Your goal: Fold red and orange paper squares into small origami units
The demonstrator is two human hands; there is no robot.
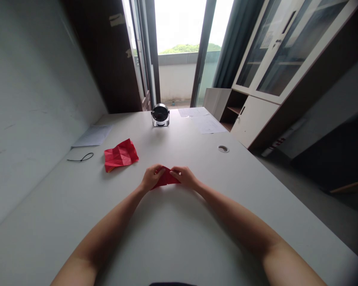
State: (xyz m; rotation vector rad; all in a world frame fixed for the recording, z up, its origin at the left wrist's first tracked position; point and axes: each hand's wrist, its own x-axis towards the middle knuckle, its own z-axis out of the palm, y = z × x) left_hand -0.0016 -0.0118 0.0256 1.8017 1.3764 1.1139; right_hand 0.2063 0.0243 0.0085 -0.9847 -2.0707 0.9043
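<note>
Between my two hands is a small folded piece of red paper (166,178), roughly triangular with its wide edge toward me. My left hand (152,176) grips its left side, thumb on top and fingers behind. On the right side my right hand (183,176) pinches the paper the same way, thumb pointing inward. The fingers behind the paper are partly hidden. To the left of my hands lies a second sheet of red paper (121,155), creased all over and slightly raised off the white table (173,238).
A black cable tie (82,157) and white sheets (93,136) lie at the left by the wall. A round silver-framed device (160,115) stands at the back. More papers (209,124) lie back right, near a cable hole (223,149). A cabinet (256,115) stands beyond the right edge.
</note>
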